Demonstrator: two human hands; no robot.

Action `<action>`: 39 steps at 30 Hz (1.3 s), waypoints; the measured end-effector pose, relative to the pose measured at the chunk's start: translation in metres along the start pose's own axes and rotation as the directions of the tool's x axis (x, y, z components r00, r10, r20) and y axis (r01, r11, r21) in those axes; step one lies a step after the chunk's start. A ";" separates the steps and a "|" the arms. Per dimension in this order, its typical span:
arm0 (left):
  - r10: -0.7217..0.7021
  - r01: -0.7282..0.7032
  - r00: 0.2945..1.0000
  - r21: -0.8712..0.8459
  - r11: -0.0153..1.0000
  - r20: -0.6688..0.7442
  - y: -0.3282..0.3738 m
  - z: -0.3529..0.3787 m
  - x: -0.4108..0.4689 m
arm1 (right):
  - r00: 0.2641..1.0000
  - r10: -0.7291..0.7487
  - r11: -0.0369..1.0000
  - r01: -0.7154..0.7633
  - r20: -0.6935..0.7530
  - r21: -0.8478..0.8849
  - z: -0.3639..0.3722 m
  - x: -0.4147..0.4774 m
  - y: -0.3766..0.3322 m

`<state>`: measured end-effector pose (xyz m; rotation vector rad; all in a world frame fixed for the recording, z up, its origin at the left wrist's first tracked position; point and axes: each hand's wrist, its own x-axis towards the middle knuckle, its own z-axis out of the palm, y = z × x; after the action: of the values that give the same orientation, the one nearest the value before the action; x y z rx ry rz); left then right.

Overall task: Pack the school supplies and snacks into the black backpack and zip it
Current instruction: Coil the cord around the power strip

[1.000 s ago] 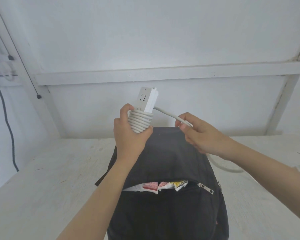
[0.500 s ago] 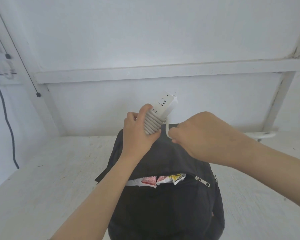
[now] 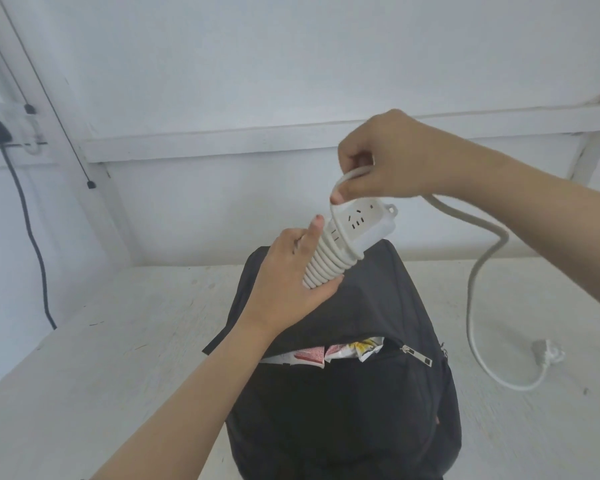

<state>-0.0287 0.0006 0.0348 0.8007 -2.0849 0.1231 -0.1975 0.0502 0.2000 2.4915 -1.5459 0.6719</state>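
Two bare hands (image 3: pixel 288 271), bare forearms, no sleeves, rings or gloves

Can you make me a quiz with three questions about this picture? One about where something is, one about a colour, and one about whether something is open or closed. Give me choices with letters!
1. Where does the plug lie?
A. on the table, right of the backpack
B. inside the backpack
C. in the left hand

2. What colour is the cord?
A. black
B. white
C. red

3. How is the backpack zipper?
A. fully shut
B. partly open
C. torn off

Answers: 1 A, the plug rests on the tabletop beside the bag. 2 B, the coils around the power strip are white. 3 B, snack packets stick out of the gap.
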 end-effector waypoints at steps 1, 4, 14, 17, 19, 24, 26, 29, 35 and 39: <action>0.062 -0.061 0.998 0.035 0.998 -0.013 -0.002 -0.001 -0.003 | 0.997 0.069 0.994 -0.071 0.021 0.079 -0.002 0.002 0.005; 0.184 -0.184 0.983 0.059 0.981 0.010 -0.005 -0.001 -0.006 | 0.971 0.177 0.964 -0.203 0.159 0.170 -0.001 0.007 0.014; 0.138 -0.136 0.990 -0.067 0.988 0.017 -0.001 0.003 -0.002 | 0.902 0.145 0.744 -0.371 0.407 0.556 0.036 0.007 0.061; 0.119 -0.117 0.993 -0.091 0.989 0.018 -0.004 0.006 -0.003 | 0.896 0.150 0.583 -0.422 0.418 0.694 0.057 0.000 0.071; 0.069 -0.069 0.998 -0.118 0.991 0.000 -0.004 0.007 -0.004 | 0.904 0.160 0.525 -0.419 0.397 0.741 0.069 -0.006 0.074; -0.130 0.102 0.988 -0.282 0.954 -0.084 -0.005 0.007 0.000 | 0.918 0.259 0.660 -0.394 0.299 0.639 0.091 -0.023 0.065; -0.217 0.180 0.972 -0.300 0.937 -0.094 -0.007 0.011 0.003 | 0.927 0.280 0.800 -0.368 0.248 0.474 0.092 -0.029 0.057; -0.314 0.245 0.939 -0.372 0.895 -0.139 -0.008 0.012 0.009 | 0.953 0.273 0.952 -0.287 0.128 0.106 0.093 -0.044 0.056; -0.383 0.291 0.910 -0.416 0.861 -0.157 -0.011 0.017 0.017 | 0.941 0.337 0.922 -0.336 0.027 0.194 0.097 -0.068 0.067; -0.390 0.293 0.903 -0.406 0.866 -0.182 -0.009 0.019 0.025 | 0.905 0.426 0.855 -0.400 -0.005 0.331 0.096 -0.073 0.071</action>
<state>-0.0472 -0.0261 0.0400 0.8567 -1.6189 -0.3402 -0.2584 0.0442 0.0737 2.3067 -2.1197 1.1567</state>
